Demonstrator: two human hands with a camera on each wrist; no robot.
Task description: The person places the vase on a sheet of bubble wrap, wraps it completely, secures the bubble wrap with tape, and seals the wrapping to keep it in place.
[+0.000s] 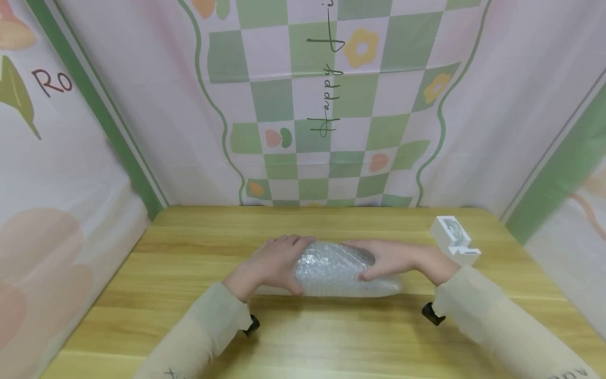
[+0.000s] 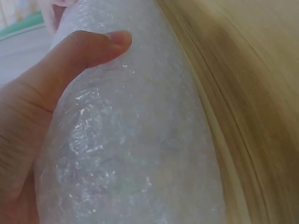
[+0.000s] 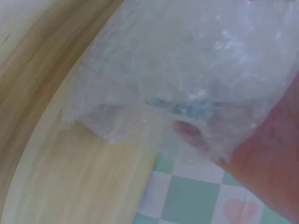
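Note:
A bundle of clear bubble wrap (image 1: 331, 269) lies lengthwise across the wooden table. My left hand (image 1: 279, 264) grips its left part from above, and in the left wrist view the thumb (image 2: 88, 49) bends over the shiny bubbled surface. Around the right part curls my right hand (image 1: 392, 258), thumb on the near side. Loose edges of the wrap (image 3: 112, 123) hang at the bundle's end in the right wrist view, where something bluish shows faintly through the plastic. What the wrap encloses cannot be made out.
A white tape dispenser (image 1: 445, 234) with a clear roll stands at the right rear, just beyond my right wrist. The wooden table (image 1: 199, 226) ends at a printed cloth backdrop (image 1: 312, 131), and more cloth hangs on both sides.

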